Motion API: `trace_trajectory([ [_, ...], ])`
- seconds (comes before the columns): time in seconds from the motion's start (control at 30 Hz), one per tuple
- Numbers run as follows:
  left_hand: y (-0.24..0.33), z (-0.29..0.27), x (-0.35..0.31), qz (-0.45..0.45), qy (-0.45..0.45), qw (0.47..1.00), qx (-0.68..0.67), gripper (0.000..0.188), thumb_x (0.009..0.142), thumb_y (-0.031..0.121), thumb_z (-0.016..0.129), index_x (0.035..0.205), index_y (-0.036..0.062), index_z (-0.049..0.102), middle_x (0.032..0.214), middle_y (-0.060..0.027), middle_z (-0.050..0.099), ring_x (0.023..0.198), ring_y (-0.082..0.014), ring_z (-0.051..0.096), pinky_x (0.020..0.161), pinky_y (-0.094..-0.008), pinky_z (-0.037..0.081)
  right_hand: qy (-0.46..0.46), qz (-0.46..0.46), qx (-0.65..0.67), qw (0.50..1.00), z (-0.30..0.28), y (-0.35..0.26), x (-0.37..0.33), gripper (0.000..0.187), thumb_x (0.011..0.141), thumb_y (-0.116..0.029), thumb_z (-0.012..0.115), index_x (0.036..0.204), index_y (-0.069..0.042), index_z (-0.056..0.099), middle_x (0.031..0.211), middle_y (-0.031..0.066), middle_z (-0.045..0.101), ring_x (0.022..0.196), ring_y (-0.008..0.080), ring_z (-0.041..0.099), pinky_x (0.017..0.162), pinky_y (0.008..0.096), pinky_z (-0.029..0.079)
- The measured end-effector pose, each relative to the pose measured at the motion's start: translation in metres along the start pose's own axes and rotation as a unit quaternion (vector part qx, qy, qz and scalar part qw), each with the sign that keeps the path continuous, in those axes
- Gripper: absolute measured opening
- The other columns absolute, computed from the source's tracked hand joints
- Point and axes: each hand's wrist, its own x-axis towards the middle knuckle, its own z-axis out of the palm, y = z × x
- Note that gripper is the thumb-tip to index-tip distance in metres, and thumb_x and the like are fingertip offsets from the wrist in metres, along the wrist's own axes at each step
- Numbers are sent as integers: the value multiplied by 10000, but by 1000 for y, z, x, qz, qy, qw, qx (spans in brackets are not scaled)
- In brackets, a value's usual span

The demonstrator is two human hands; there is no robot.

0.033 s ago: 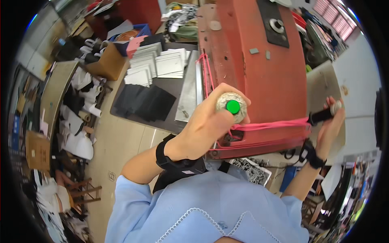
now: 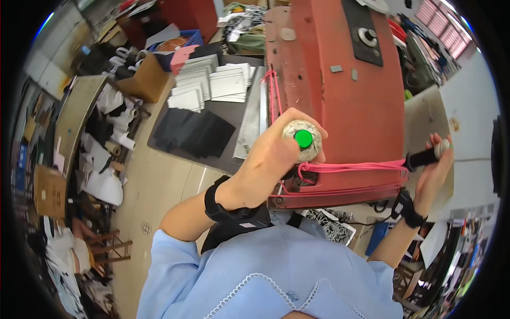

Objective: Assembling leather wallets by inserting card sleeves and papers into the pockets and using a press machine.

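My left hand [image 2: 265, 165] is wrapped round an upright handle [image 2: 313, 150] covered in crinkled, pale tape, with a round green button [image 2: 303, 139] on its top. The thumb lies at the button's near left edge; whether it presses cannot be made out. Over on the right, my right hand [image 2: 433, 173] closes round a black handle [image 2: 421, 158] with a pale, taped end, its fingertips showing past the far side. Both handles are at the near end of a red machine [image 2: 361, 117]. Pink cord [image 2: 353, 166] is strung between them, across the machine's front.
Left of the machine, a dark table [image 2: 164, 141] carries stacked white sheets [image 2: 228, 82] and black sheets [image 2: 194, 133]. A cardboard box [image 2: 146, 80] stands beyond. Below the machine's front sits a tray of metal pieces [image 2: 332, 226]. Shelving with rolls [image 2: 114, 149] lines the far left.
The surroundings sit slightly further right and higher in the view. Both hands keep their hold on the handles; my left thumb has shifted slightly at the green button.
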Motion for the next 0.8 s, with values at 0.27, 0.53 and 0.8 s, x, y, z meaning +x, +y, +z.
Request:
trace_trajectory([
  [0.27, 28, -14, -2, -48, 86, 995, 31, 483, 958, 413, 464, 1143, -18, 578, 818, -114, 650, 786, -154, 606, 739, -285, 474, -60, 66, 88, 992, -2, -22, 10, 406, 1016, -283, 444, 1226, 46, 553, 918, 100, 571, 879, 201, 576, 957, 375, 459],
  [0.53, 5, -30, -7, -31, 67, 997, 8, 474, 906, 433, 542, 1016, -18, 638, 711, -89, 615, 661, -138, 581, 629, -270, 448, -65, 63, 129, 988, 1, -3, -3, 223, 994, -234, 481, 986, -25, 560, 786, 49, 465, 721, 156, 462, 801, 332, 428],
  [0.8, -4, -30, -14, -26, 80, 996, 21, 508, 907, 469, 544, 1019, -19, 624, 732, -89, 602, 657, -140, 577, 625, -273, 459, -67, 65, 130, 987, 3, 10, -9, 226, 1004, -249, 469, 973, -41, 551, 791, 48, 468, 724, 155, 461, 812, 334, 432],
])
